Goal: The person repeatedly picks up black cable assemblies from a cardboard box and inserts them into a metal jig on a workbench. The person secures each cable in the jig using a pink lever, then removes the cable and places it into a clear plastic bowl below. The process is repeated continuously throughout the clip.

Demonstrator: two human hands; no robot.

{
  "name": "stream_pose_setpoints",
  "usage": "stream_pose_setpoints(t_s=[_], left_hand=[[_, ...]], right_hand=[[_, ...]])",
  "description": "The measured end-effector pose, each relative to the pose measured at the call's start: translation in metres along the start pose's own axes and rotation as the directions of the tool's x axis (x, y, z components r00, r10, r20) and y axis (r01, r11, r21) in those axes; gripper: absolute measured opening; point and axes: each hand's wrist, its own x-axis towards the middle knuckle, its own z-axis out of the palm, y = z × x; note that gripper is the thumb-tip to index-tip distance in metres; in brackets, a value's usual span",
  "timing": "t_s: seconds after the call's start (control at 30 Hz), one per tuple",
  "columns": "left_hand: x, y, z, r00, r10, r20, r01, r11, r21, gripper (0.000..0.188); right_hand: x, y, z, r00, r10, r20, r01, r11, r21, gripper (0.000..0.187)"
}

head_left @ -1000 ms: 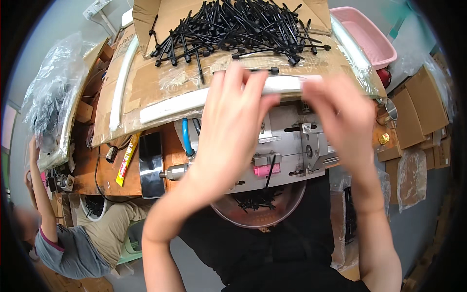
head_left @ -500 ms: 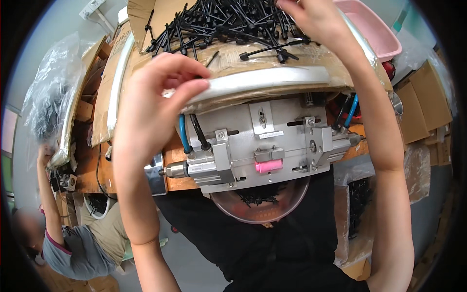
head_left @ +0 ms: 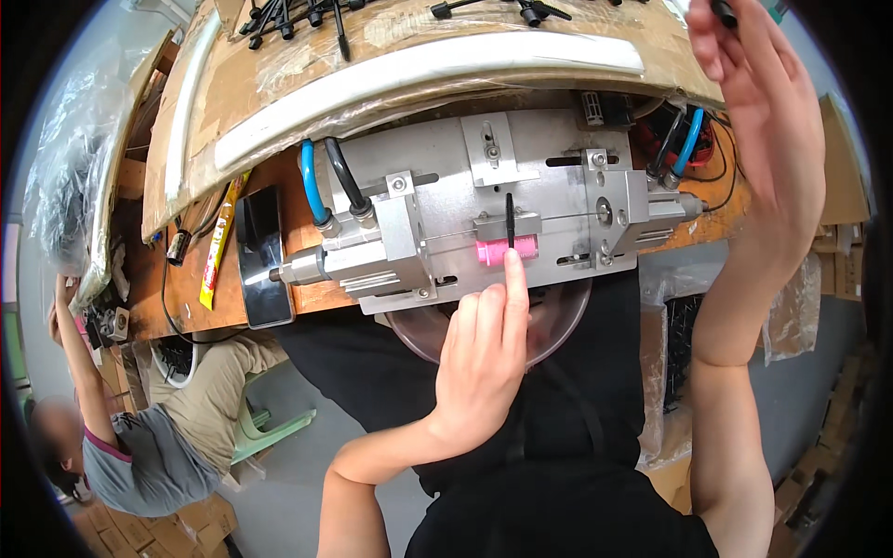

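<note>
My left hand [head_left: 484, 367] is over the front of a metal fixture [head_left: 381, 303], its index finger stretched forward and its other visible fingers curled. A thin black brush wand [head_left: 510, 221] sticks out beyond that fingertip, across a small grey block [head_left: 530, 223] and a pink cylinder [head_left: 493, 253]. The thumb and the wand's near end are hidden under the hand. At the upper right my right hand [head_left: 763, 112] is raised, its fingers closed around a black piece with a rounded end [head_left: 724, 12]. The rest of that piece is cut off or covered.
Several black wands [head_left: 339, 33] lie on a cardboard sheet [head_left: 400, 35] with a white padded edge. Blue and black hoses feed the fixture. Left of it are a phone [head_left: 265, 256] and a yellow packet [head_left: 223, 246]. A bowl [head_left: 558, 325] is below; a co-worker [head_left: 153, 456] sits left.
My left hand has come down from above the cardboard to the fixture, where a wand now shows. My right hand has left the wand pile, moving right. The view has shifted downward.
</note>
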Motion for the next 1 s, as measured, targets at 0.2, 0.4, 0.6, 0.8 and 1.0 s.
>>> stream_pose_setpoints(t_s=[0.2, 0.4, 0.6, 0.8, 1.0], left_hand=[[0.011, 0.006, 0.002, 0.999, 0.010, 0.041, -0.011, 0.999, 0.032, 0.074], [0.037, -0.008, -0.032, 0.988, 0.101, 0.120, -0.102, 0.995, 0.002, 0.065], [0.170, -0.063, -0.078, 0.909, 0.343, -0.237, -0.343, 0.938, 0.042, 0.027], [0.162, -0.046, -0.119, 0.982, 0.135, 0.130, -0.111, 0.977, -0.183, 0.019], [0.059, -0.025, -0.055, 0.960, 0.124, -0.252, -0.125, 0.992, 0.010, 0.071]], right_hand=[[-0.066, -0.017, 0.008, 0.991, -0.118, -0.065, 0.084, 0.918, -0.388, 0.027], [-0.148, 0.016, 0.059, 0.994, -0.080, 0.071, 0.106, 0.814, -0.571, 0.055], [-0.178, 0.044, 0.088, 0.968, -0.052, 0.247, 0.197, 0.767, -0.611, 0.065], [-0.177, 0.062, 0.093, 0.957, -0.004, 0.291, 0.197, 0.745, -0.637, 0.067], [-0.171, 0.050, 0.085, 0.948, 0.067, 0.311, 0.150, 0.768, -0.623, 0.066]])
